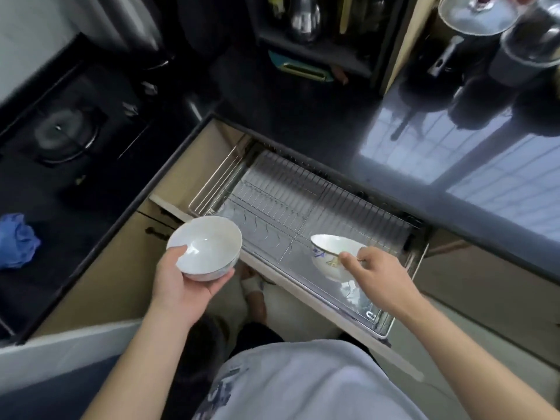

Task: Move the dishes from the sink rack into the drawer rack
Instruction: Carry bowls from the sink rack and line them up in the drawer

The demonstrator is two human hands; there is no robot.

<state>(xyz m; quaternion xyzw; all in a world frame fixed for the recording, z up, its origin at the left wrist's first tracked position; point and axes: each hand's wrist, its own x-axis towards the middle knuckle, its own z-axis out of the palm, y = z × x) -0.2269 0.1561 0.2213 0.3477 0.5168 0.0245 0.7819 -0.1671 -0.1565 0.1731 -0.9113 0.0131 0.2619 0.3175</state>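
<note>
Both forearms reach out from the grey shirt (303,386) toward the pulled-out drawer rack (303,201). Cupped in the left hand (181,283) is a plain white bowl (206,247), thumb over the rim and fingers curled beneath, held over the drawer's front left corner. Meanwhile the right hand (372,274) pinches the rim of a flower-printed bowl (333,256), tilted on edge, low over the rack's front part.

Setting the printed bowl first looks sensible: ease it down between the upright wires, then let go once it leans steady (the wire floor offers little flat footing). Most of the rack lies bare toward the back, though the dark counter (454,165) overhangs its far edge. Keep the white bowl away from the drawer's front lip when it follows.
</note>
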